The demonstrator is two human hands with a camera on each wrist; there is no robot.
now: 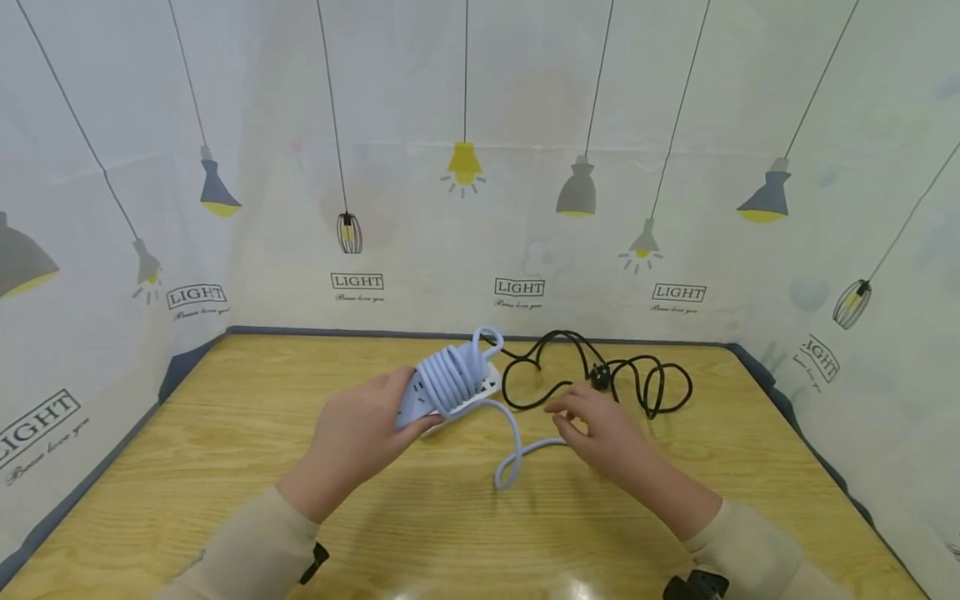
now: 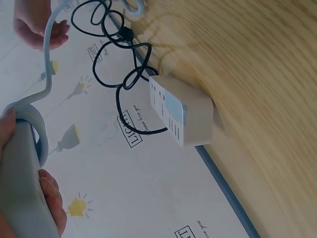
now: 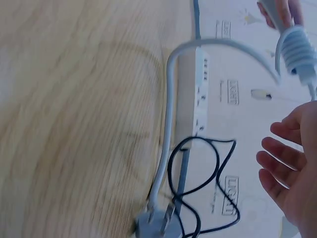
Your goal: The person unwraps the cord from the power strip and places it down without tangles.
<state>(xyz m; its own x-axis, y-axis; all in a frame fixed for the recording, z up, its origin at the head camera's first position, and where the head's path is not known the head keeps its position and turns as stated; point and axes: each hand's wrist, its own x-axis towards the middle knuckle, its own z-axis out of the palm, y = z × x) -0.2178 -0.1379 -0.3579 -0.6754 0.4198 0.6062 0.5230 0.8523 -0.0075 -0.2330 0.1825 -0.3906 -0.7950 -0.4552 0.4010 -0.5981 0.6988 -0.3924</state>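
My left hand (image 1: 358,427) grips a light blue power strip (image 1: 415,403) by one end and holds it above the table. Its cord (image 1: 452,379) is wound in several turns around the strip. The rest of the cord loops down to the right, ending in a blue plug (image 3: 157,227) low in the right wrist view. In the head view that plug is hidden. My right hand (image 1: 603,427) hovers beside the loose cord, fingers loosely bent, holding nothing. A white power strip (image 2: 195,111) lies on the table beyond the blue one, partly covered by it in the head view.
A tangled black cord (image 1: 573,333) with a black plug (image 1: 600,377) lies at the back right of the wooden table (image 1: 247,467). Behind the table hangs a pale backdrop (image 1: 412,100) printed with lamps.
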